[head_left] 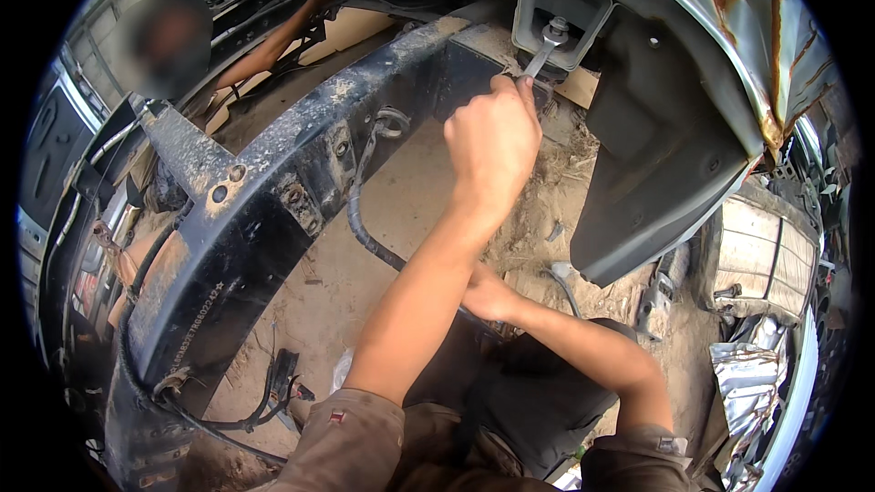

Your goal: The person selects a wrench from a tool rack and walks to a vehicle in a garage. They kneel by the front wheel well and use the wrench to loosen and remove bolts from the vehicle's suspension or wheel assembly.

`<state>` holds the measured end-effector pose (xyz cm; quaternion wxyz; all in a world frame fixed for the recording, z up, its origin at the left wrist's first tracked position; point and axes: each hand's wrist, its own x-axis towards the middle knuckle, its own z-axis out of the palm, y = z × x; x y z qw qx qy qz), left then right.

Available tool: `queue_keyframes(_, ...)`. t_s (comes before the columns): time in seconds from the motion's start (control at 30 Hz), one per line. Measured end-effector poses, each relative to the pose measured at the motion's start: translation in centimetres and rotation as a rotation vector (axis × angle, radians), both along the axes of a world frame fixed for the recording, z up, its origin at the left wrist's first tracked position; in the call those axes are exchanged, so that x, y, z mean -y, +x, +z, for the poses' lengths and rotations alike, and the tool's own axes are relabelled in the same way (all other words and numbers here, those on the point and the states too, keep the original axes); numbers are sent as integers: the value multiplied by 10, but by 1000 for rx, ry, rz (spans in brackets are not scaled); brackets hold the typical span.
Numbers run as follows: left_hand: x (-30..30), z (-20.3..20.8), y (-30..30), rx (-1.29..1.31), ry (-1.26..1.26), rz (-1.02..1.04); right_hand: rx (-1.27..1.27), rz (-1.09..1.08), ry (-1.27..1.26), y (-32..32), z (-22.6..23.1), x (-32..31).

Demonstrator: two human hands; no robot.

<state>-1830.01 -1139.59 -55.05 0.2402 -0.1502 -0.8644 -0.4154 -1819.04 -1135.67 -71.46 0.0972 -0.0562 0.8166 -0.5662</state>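
My left hand (493, 138) is closed around a metal wrench (540, 56), its knuckles up and the thumb along the handle. The far end of the wrench sits at a bolt (558, 25) inside a grey metal bracket (524, 9) under the body panel. Lower down, my right hand (490, 293) is near my lap, partly behind my left forearm. Its fingers are hidden, so whether it holds anything does not show. A dark, dusty vehicle frame rail (264, 191) curves along the left of both arms.
A black plastic liner (656, 146) hangs right of my left hand below a dented, rusty panel (729, 9). A hose (360, 219) hangs from the rail. Cables (246, 424) lie at lower left. Another person's arm (273, 50) reaches in beyond the rail. A worn pale pad (761, 251) lies right.
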Motion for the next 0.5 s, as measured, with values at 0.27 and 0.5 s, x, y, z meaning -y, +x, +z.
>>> queue_keyframes(0.27,-4,-46,-19,15,168,-109,-85,19,114,-20,-8,-1)
queue_keyframes(0.5,46,52,-21,-14,-211,-155,177,81,250,-4,3,-8)
